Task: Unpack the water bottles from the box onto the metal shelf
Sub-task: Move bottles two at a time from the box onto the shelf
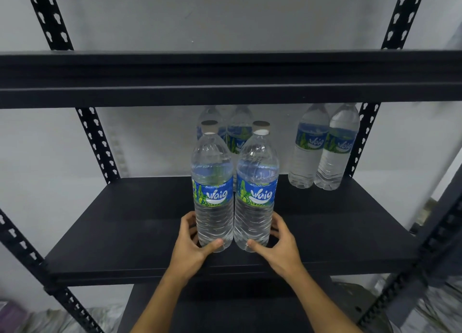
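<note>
Left hand (pixel 192 242) wraps the base of the left bottle (pixel 212 195), thumb in front, fingers curled behind. Right hand (pixel 277 242) grips the right bottle (pixel 256 195) the same way. Both bottles are upright and touching, and seem to rest near the front of the shelf (pixel 125 232). Rear pair (pixel 240 137) stands just behind; another pair (pixel 322 155) at back right. Box not in view.

Judged step: placing. Best to slide both back together with the low grip, stop short of the rear pair, check the bases sit flat, then release.

4 rear bottles (pixel 310 145): caps hidden by upper shelf (pixel 225 92) | forearms (pixel 162 305) cut off
</note>
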`<control>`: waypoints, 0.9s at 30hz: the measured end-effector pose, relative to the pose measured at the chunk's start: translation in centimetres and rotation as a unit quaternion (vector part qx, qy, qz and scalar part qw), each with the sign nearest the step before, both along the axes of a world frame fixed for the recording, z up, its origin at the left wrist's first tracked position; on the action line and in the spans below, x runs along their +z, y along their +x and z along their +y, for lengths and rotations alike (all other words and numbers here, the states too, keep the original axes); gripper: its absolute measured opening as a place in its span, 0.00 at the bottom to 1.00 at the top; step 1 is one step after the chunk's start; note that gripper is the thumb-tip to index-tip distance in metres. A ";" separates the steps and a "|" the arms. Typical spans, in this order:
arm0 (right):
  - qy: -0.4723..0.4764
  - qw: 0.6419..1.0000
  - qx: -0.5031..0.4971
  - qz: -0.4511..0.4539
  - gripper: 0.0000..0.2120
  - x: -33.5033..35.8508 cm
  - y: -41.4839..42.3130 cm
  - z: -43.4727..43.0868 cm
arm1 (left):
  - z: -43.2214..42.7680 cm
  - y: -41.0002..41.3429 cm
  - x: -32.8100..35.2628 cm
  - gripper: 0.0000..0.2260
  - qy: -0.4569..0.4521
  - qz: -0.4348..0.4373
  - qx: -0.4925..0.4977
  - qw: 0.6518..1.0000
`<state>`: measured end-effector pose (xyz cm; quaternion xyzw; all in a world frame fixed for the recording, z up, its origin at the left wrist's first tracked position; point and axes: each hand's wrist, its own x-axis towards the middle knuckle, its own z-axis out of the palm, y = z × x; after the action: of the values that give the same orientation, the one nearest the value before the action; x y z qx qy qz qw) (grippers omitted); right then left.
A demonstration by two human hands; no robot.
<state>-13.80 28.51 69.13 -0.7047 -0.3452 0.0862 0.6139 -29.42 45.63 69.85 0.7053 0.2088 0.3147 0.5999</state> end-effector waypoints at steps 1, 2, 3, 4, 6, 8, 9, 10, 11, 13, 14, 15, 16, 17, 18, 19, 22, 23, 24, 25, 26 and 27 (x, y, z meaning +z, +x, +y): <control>0.000 1.000 0.000 -0.002 0.39 0.0 0.0 0.0 | 0.0 0.0 -0.1 0.37 -0.004 -0.001 -0.001 1.000; -0.001 1.000 -0.001 -0.002 0.39 0.1 0.0 0.0 | 0.1 0.0 -0.1 0.37 -0.009 -0.001 -0.003 1.000; -0.001 1.000 -0.002 -0.003 0.38 0.1 -0.1 0.0 | 0.1 -0.1 -0.1 0.36 -0.014 -0.002 -0.006 1.000; 0.001 1.000 -0.003 -0.004 0.38 0.2 -0.1 0.0 | 0.3 -0.1 -0.2 0.35 -0.019 -0.002 -0.010 1.000; 0.002 1.000 -0.003 -0.001 0.38 0.1 0.0 0.0 | 0.5 -0.1 -0.3 0.34 -0.022 -0.002 -0.017 1.000; 0.002 1.000 -0.002 0.000 0.38 0.2 -0.1 0.0 | 0.6 -0.2 -0.5 0.33 -0.023 0.000 -0.020 1.000; 0.003 1.000 -0.001 0.001 0.38 0.2 -0.1 0.0 | 0.6 -0.2 -0.5 0.33 -0.022 -0.001 -0.021 1.000; 0.004 1.000 -0.002 0.001 0.38 0.1 -0.1 0.0 | 0.6 -0.2 -0.6 0.33 -0.022 -0.001 -0.021 1.000; 0.006 1.000 -0.001 0.002 0.38 0.0 -0.1 0.0 | 0.5 -0.2 -0.6 0.33 -0.022 -0.002 -0.021 1.000; 0.009 1.000 -0.004 0.000 0.38 0.0 0.0 0.0 | 0.4 -0.1 -0.5 0.34 -0.020 -0.003 -0.018 1.000; 0.010 1.000 -0.006 -0.001 0.38 0.0 -0.1 0.0 | 0.3 -0.1 -0.5 0.34 -0.018 -0.002 -0.017 1.000; 0.011 1.000 -0.007 -0.002 0.38 0.1 -0.1 0.0 | 0.3 0.0 -0.4 0.36 -0.018 -0.002 -0.015 1.000; 0.012 1.000 -0.010 -0.005 0.37 0.1 -0.1 0.0 | 0.2 0.0 -0.5 0.37 -0.016 -0.001 -0.011 1.000; 0.015 1.000 -0.013 -0.011 0.37 0.1 -0.1 0.0 | 0.2 0.1 -0.6 0.38 -0.013 0.000 -0.007 1.000; 0.018 1.000 -0.015 -0.016 0.36 0.1 -0.1 0.0 | 0.1 0.2 -0.7 0.39 -0.009 0.002 -0.004 1.000; 0.020 0.999 -0.016 -0.021 0.36 0.1 -0.1 0.0 | 0.1 0.2 -0.7 0.40 -0.008 0.004 0.000 1.000; 0.021 0.999 -0.016 -0.027 0.36 0.0 -0.1 0.0 | 0.1 0.3 -0.8 0.42 -0.012 0.006 0.004 1.000; 0.020 0.999 -0.015 -0.028 0.35 0.0 -0.1 0.0 | 0.1 0.2 -0.8 0.43 -0.013 0.008 0.005 1.000; 0.020 0.999 -0.015 -0.027 0.35 0.0 -0.1 0.0 | 0.1 0.2 -0.8 0.43 -0.014 0.009 0.005 1.000; 0.022 0.999 -0.017 -0.025 0.35 0.0 0.0 0.1 | 0.1 0.2 -0.8 0.42 -0.014 0.009 0.005 1.000; 0.023 0.999 -0.020 -0.022 0.35 0.0 0.0 0.1 | 0.1 0.2 -0.8 0.42 -0.014 0.009 0.006 1.000; 0.022 0.999 -0.022 -0.019 0.35 0.0 0.0 0.1 | 0.1 0.2 -0.7 0.41 -0.013 0.009 0.008 1.000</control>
<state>-13.81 28.61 69.16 -0.6996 -0.3430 0.0521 0.6246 -29.26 45.74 69.11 0.6987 0.2239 0.3098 0.6047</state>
